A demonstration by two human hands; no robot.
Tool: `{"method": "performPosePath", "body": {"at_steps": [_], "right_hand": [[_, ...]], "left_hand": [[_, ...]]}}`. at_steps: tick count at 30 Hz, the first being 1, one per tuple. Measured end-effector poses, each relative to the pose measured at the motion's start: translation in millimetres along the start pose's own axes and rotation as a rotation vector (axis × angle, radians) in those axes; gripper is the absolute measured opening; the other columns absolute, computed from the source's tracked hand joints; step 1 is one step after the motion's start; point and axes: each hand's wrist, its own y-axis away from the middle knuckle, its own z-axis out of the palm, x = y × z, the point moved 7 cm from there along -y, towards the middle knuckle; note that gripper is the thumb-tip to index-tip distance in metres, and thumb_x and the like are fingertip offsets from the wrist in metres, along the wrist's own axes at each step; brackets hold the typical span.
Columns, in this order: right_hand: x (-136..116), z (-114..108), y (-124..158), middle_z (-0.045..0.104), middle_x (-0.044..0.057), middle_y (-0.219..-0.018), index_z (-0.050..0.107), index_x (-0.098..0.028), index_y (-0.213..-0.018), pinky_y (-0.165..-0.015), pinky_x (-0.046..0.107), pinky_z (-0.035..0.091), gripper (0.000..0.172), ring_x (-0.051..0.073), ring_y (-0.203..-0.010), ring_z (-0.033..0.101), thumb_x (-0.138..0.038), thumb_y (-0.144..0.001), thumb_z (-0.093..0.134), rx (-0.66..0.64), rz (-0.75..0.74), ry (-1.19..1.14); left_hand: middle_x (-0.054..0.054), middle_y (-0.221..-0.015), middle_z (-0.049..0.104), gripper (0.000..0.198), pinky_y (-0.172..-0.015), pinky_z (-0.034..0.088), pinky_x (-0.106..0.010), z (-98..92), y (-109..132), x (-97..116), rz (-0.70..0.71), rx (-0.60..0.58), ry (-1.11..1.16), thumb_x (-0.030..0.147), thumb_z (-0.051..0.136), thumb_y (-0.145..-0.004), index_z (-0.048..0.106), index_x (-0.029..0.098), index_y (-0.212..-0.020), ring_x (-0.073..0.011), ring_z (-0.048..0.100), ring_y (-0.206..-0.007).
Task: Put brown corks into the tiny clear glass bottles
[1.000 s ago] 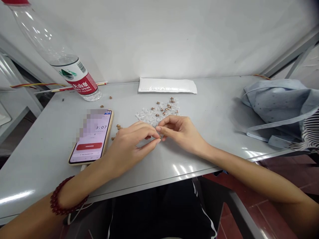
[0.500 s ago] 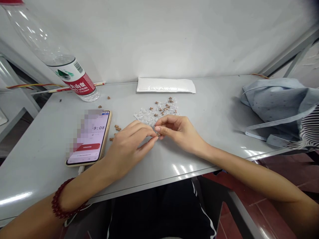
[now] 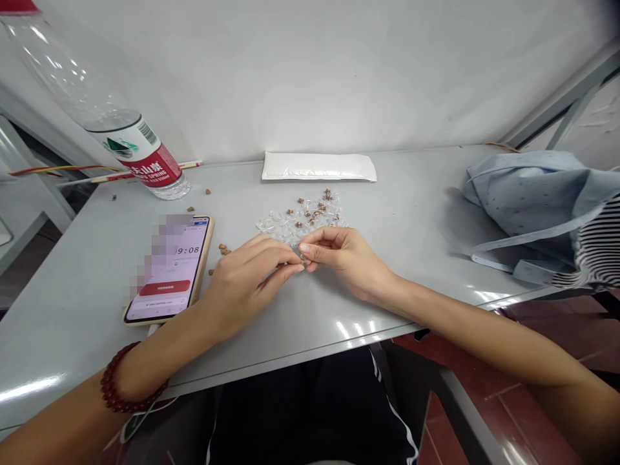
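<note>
My left hand and my right hand meet over the table's front half, fingertips pinched together. Between them is a tiny clear piece with a brown part, mostly covered by the fingers; it looks like a miniature bottle with a cork. Just beyond the fingertips lies a pile of small clear pieces. Several in the pile have brown cork-like ends. Loose brown bits sit left of the pile, partly hidden behind my left hand.
A phone with a lit screen lies left of my left hand, a cable below it. Behind it stands a plastic water bottle. A white padded packet rests against the wall. At the right edge is a light blue cloth bag.
Both hands keep their pinch at nearly the same spot, with slight finger movement. The whole view has shifted a little.
</note>
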Motion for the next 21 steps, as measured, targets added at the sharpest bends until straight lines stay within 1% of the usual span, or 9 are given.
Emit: {"method": "performPosePath", "body": {"at_steps": [3, 8, 11, 15, 19, 21], "right_hand": [[0.4, 1.9, 0.3, 0.068, -0.002, -0.067, 0.071, -0.015, -0.075, -0.072, 0.028, 0.055, 0.028, 0.010, -0.061, 0.063, -0.038, -0.069, 0.086, -0.014, 0.014, -0.015], [-2.1, 1.1, 1.5, 0.069, -0.002, -0.067, 0.070, -0.015, -0.076, -0.070, 0.028, 0.054, 0.027, 0.010, -0.060, 0.063, -0.034, -0.067, 0.088, 0.007, 0.003, 0.024], [-1.2, 1.5, 2.5, 0.069, -0.002, -0.065, 0.067, -0.016, -0.074, -0.067, 0.028, 0.053, 0.028, 0.010, -0.058, 0.064, -0.033, -0.067, 0.088, 0.014, 0.007, 0.055], [1.1, 4.1, 4.0, 0.068, -0.003, -0.062, 0.065, -0.016, -0.071, -0.065, 0.027, 0.051, 0.029, 0.010, -0.054, 0.063, -0.034, -0.069, 0.087, -0.007, 0.014, 0.071], [-2.0, 4.1, 1.5, 0.069, -0.002, -0.065, 0.064, -0.016, -0.071, -0.065, 0.028, 0.052, 0.028, 0.010, -0.055, 0.063, -0.035, -0.071, 0.085, -0.053, 0.002, 0.073], [-7.3, 1.9, -2.7, 0.068, -0.002, -0.064, 0.065, -0.016, -0.073, -0.066, 0.028, 0.052, 0.027, 0.010, -0.056, 0.063, -0.034, -0.071, 0.085, -0.086, -0.012, 0.103]], "left_hand": [[0.000, -0.086, 0.075, 0.009, -0.077, 0.050, -0.022, 0.2, -0.6, 4.7, 0.033, 0.004, -0.018, 0.012, 0.060, -0.096, 0.066, 0.017, -0.093, -0.0117, 0.065, -0.082], [0.001, -0.084, 0.074, 0.008, -0.073, 0.049, -0.022, 1.6, -0.9, 3.3, -0.008, 0.014, -0.055, 0.012, 0.062, -0.094, 0.066, 0.017, -0.091, -0.0121, 0.064, -0.080], [0.000, -0.081, 0.073, 0.012, -0.071, 0.049, -0.025, 3.2, -0.7, 6.7, 0.064, 0.014, -0.104, 0.012, 0.058, -0.096, 0.065, 0.018, -0.088, -0.0136, 0.062, -0.076], [-0.002, -0.075, 0.070, 0.017, -0.064, 0.047, -0.029, 5.8, 1.2, 9.9, 0.136, 0.024, -0.171, 0.014, 0.054, -0.098, 0.060, 0.018, -0.083, -0.0166, 0.060, -0.071], [-0.002, -0.073, 0.068, 0.017, -0.063, 0.047, -0.029, 8.1, 1.3, 8.9, 0.155, 0.025, -0.196, 0.013, 0.053, -0.098, 0.058, 0.019, -0.083, -0.0174, 0.060, -0.071], [-0.001, -0.073, 0.068, 0.017, -0.063, 0.047, -0.029, 6.4, -0.6, 3.6, 0.139, -0.007, -0.195, 0.016, 0.050, -0.100, 0.058, 0.020, -0.085, -0.0171, 0.060, -0.072]]}}
